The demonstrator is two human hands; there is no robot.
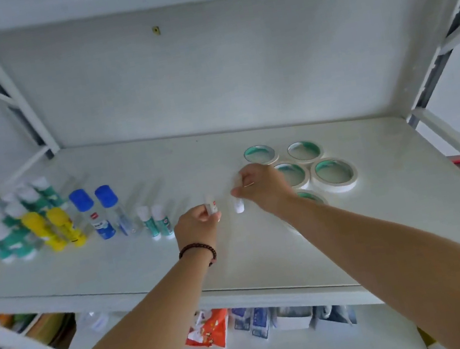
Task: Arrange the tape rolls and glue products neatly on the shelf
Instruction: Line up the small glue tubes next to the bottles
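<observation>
Both arms reach over a white metal shelf (145, 260) from the near edge. The left hand (196, 226) is curled closed around a small white glue stick (212, 207), whose labelled end pokes up above the fingers; a dark beaded bracelet (197, 249) sits on that wrist. The right hand (262, 188) is also bent shut, pinching a second small white tube (239, 206) that hangs down from its fingertips just above the shelf, close beside the left hand. To the left of the hands stand two short glue sticks with teal labels and white caps (155, 219), side by side. Further left are two clear glue bottles with blue caps (97, 211), then two yellow glue sticks (53, 225), and at the far left a blurred cluster of teal-and-white glue sticks (13, 223), all upright. To the right, partly behind the right hand and forearm, white tape rolls (334, 174) lie flat in a tight group, touching one another, their cores showing teal inside; one roll is mostly hidden under the forearm. Packaged goods (210, 328) sit on the lower shelf beneath.
</observation>
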